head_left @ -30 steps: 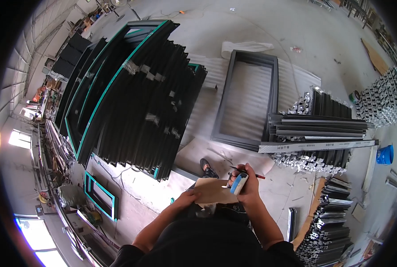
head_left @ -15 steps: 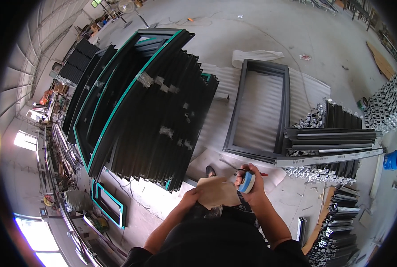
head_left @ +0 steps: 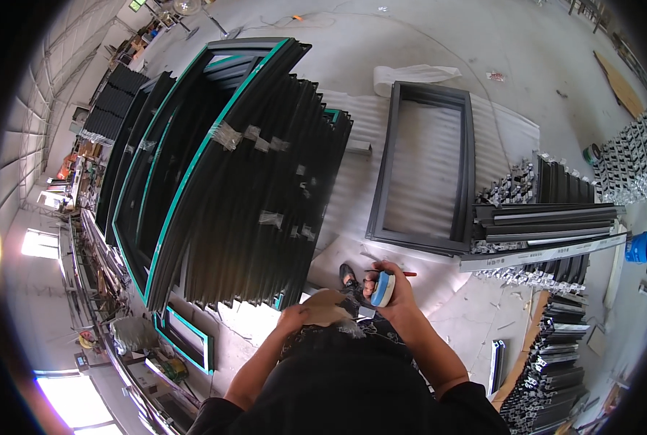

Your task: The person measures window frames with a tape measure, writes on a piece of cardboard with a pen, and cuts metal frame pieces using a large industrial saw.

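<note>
My left hand (head_left: 291,320) is closed on the edge of a brown piece of cardboard (head_left: 325,307), held low in front of my body. Crumpled clear plastic (head_left: 351,330) hangs at the cardboard's lower right. In my right hand (head_left: 399,296) is a blue and white roll of tape (head_left: 383,288), its flat side turned partly toward me. The same fingers also hold a slim tool with a red end (head_left: 409,274); how they grip it is partly hidden. Beyond that hand, a dark grey rectangular frame (head_left: 381,174) lies on white foam sheeting (head_left: 504,138).
A tall stack of black frames (head_left: 258,210) with green edging stands to my left. Grey profiles (head_left: 541,223) lie piled on the right, more bundled profiles (head_left: 552,362) below them. A blue bucket (head_left: 638,248) sits at far right. A small green-edged frame (head_left: 184,338) leans at lower left.
Both hands have shifted left and the cardboard has tilted, now showing less of its face. My right hand keeps the tape roll and the red-ended tool. The whole view has shifted slightly.
</note>
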`<action>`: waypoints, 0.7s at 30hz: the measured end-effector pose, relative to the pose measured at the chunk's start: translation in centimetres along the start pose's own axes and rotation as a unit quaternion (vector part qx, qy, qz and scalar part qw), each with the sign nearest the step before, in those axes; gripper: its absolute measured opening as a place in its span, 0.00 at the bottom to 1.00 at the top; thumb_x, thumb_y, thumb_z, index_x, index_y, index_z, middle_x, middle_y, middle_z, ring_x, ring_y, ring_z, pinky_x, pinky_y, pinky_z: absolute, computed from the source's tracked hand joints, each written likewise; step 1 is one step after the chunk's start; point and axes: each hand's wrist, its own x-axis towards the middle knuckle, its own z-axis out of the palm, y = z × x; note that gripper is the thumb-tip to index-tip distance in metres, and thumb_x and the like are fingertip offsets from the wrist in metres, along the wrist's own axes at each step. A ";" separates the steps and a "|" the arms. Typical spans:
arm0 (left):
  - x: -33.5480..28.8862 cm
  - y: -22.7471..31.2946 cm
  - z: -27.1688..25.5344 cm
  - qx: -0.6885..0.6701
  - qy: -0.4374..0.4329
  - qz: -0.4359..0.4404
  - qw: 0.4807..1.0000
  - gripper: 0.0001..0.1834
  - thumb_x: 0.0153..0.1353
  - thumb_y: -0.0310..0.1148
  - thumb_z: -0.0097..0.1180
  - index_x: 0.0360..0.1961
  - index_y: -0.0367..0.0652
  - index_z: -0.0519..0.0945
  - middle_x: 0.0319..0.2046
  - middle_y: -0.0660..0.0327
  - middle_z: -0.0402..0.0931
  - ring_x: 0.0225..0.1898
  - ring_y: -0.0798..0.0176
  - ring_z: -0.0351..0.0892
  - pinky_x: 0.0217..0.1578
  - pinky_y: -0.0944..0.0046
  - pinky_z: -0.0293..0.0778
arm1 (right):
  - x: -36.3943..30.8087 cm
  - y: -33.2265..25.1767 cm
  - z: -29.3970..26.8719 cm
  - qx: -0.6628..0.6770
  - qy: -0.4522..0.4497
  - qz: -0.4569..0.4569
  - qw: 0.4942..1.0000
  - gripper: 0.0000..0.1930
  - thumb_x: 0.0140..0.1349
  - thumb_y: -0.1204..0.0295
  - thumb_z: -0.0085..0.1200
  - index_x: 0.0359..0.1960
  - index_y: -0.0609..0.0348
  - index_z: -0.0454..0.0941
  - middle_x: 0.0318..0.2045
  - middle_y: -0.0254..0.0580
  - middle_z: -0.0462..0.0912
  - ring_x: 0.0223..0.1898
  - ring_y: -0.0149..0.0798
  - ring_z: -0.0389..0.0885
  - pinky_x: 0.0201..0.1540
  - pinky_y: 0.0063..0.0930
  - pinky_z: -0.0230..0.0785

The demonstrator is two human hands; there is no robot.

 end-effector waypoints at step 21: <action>-5.9 -2.3 12.7 -0.155 0.127 -0.125 0.972 0.23 0.53 0.45 0.50 0.38 0.33 0.77 0.32 0.46 0.78 0.36 0.51 0.77 0.39 0.56 0.69 | -8.0 -7.1 -10.2 -0.035 0.097 -0.015 0.995 0.07 0.54 0.67 0.48 0.31 0.55 0.70 0.20 0.40 0.71 0.20 0.38 0.69 0.23 0.28 0.64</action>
